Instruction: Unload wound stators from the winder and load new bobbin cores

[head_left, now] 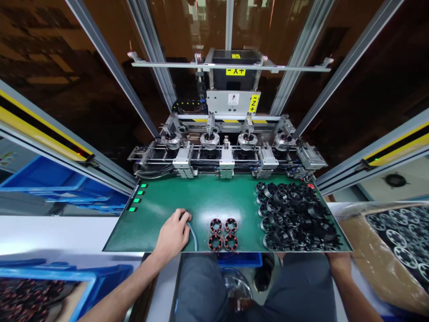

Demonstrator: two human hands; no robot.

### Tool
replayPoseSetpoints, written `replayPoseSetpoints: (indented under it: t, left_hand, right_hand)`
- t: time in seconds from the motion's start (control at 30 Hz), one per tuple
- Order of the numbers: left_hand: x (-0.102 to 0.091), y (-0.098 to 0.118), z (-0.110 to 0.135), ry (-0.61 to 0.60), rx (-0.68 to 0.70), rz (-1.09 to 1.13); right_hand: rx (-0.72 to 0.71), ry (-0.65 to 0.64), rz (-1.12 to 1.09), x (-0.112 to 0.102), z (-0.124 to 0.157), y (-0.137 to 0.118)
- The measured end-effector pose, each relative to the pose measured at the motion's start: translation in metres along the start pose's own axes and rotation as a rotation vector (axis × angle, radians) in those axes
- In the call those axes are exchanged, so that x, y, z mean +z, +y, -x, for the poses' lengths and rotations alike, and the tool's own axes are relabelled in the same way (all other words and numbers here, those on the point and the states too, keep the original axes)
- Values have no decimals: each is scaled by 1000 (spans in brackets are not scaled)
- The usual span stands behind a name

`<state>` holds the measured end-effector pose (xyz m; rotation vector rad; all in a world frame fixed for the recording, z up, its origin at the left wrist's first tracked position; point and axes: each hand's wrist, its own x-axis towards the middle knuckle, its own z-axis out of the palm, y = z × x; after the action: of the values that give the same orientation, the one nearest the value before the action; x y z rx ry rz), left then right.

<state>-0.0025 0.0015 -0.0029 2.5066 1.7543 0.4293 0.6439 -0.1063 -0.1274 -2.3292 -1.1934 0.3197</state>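
Observation:
My left hand [174,232] rests on the green work mat [157,228], fingers curled round a small dark object joined to a light blue tube [194,236]. Just to its right stand several copper-wound stator cores [223,234] in a square group. A heap of black ring-shaped parts [295,217] covers the mat's right side. My right forearm [342,268] reaches under the mat's front right edge; its fingers are hidden below the table. Behind the mat a machine holds a row of round fixtures [209,141].
Green lit buttons [137,199] line the mat's left edge. Blue bins [43,183] stand at the left, one [40,290] at the lower left holding wound cores. A tray of white-and-black rings [402,237] lies at the right. Aluminium frame posts and amber guard panels surround the machine.

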Motion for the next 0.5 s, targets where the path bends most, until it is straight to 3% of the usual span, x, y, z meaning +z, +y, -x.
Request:
replayPoseSetpoints:
  t: [0.5]
  left_hand:
    - [-5,3,0,-58,-32,-103]
  right_hand:
    - [13,4,19,1,-1,-1]
